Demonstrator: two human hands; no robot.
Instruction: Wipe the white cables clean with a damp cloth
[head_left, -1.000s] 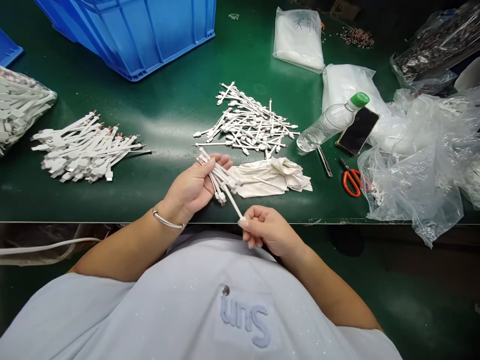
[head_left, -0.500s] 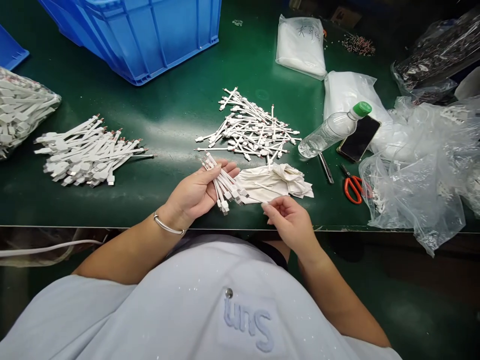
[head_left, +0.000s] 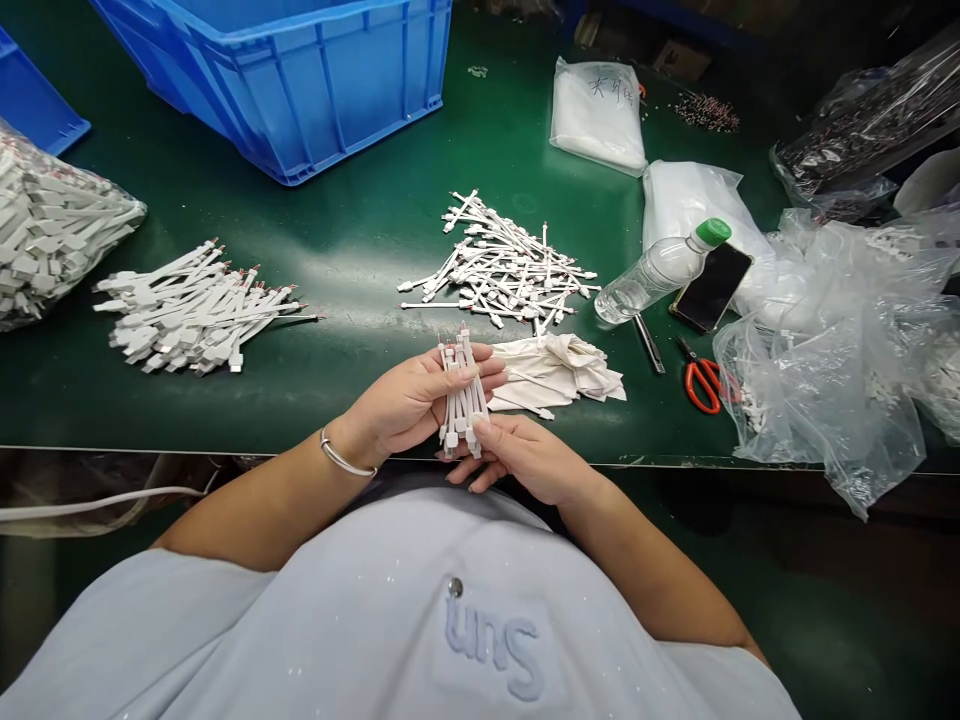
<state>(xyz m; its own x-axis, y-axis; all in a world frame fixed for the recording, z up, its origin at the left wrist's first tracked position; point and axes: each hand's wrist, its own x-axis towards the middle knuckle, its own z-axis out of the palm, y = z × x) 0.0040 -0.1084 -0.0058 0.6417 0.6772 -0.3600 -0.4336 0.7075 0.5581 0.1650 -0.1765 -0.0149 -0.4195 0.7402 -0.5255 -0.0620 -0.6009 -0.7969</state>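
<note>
Across the fingers of my left hand (head_left: 409, 402) lies a bundle of short white cables (head_left: 463, 395), held down by the thumb. My right hand (head_left: 525, 455) grips the lower, connector end of the same bundle between thumb and fingers. The cables stand roughly side by side, with reddish wire tips pointing away from me. Just right of the bundle is a crumpled white cloth (head_left: 574, 365) with a loose cable on its near edge. Behind it spreads a pile of similar white cables (head_left: 510, 265). Another white cable pile (head_left: 195, 310) rests to the left.
A blue crate (head_left: 360, 90) stands at the back left, and a clear bag of cables (head_left: 52, 230) at the far left. On the right are a bottle (head_left: 652, 275), a phone (head_left: 712, 285), a metal tool (head_left: 649, 345), red-handled scissors (head_left: 703, 385) and plastic bags (head_left: 825, 370).
My right hand has moved left from the cloth onto the lower end of the bundle. The cables in my left hand have turned more upright and sit closer together.
</note>
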